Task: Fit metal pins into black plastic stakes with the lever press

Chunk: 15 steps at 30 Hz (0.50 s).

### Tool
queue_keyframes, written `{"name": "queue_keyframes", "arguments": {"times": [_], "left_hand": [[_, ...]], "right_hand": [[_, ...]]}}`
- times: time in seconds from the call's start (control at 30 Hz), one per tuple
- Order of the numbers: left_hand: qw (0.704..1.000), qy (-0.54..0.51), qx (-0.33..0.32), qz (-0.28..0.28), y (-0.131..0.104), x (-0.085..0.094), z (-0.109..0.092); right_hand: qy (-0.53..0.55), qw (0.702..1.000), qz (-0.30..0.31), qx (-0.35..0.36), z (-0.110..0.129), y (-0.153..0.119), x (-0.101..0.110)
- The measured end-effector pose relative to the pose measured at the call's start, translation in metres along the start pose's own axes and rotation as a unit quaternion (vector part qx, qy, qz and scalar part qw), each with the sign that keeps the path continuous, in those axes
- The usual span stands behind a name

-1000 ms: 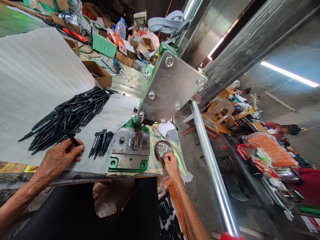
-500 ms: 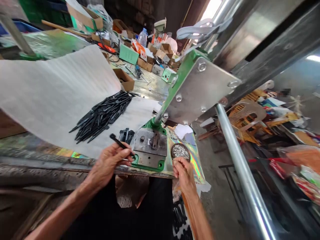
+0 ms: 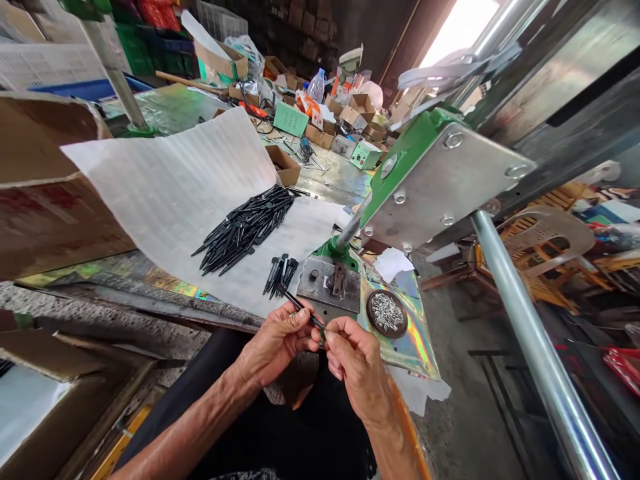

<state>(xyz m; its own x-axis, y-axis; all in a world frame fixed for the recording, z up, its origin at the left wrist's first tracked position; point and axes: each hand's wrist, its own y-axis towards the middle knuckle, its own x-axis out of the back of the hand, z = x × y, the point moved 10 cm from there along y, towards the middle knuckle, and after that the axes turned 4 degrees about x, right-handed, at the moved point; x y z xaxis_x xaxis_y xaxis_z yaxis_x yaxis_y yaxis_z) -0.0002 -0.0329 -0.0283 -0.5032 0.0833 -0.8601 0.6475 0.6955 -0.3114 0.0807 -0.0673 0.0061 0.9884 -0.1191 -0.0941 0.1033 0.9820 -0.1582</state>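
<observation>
Between its thumb and fingers, my left hand [image 3: 285, 333] holds a slim black part [image 3: 301, 307] that slants down to the right. My right hand [image 3: 353, 350] pinches at the lower end of that part; anything small in its fingertips is too hidden to make out. Just beyond the hands is the metal plate [image 3: 320, 291] of a green press [image 3: 400, 173]. A round dish [image 3: 387, 313] of small silvery pins lies right of the plate. Left of the plate is a small bunch of black parts [image 3: 280, 275], with a large pile [image 3: 245, 227] farther back on a white sheet [image 3: 185, 173].
A cardboard box [image 3: 55, 193] stands at the left. Boxes, a bottle [image 3: 317, 87] and tools crowd the back of the table. A shiny metal bar [image 3: 540, 340] slopes down on the right, with a plastic chair [image 3: 555, 240] behind it.
My right hand has moved left from beside the pin dish to the black part's lower end. My left hand still holds the part, now nearer my right hand. The view has shifted left.
</observation>
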Motion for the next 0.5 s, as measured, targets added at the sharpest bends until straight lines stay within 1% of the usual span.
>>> {"name": "queue_keyframes", "arguments": {"times": [0.13,0.3,0.5], "left_hand": [[1.000,-0.009,0.006,0.007,-0.0001,0.0005,0.0026],[1.000,-0.019,0.006,0.008,0.0000,0.0014,0.0023],[1.000,0.003,-0.003,0.013,0.0000,0.0028,0.0006]], "right_hand": [[0.005,1.000,0.003,0.000,0.0013,-0.0017,-0.0019],[0.010,1.000,0.009,-0.014,-0.0036,-0.0031,-0.0023],[-0.002,1.000,0.019,-0.019,-0.0084,-0.0018,-0.0018]]}}
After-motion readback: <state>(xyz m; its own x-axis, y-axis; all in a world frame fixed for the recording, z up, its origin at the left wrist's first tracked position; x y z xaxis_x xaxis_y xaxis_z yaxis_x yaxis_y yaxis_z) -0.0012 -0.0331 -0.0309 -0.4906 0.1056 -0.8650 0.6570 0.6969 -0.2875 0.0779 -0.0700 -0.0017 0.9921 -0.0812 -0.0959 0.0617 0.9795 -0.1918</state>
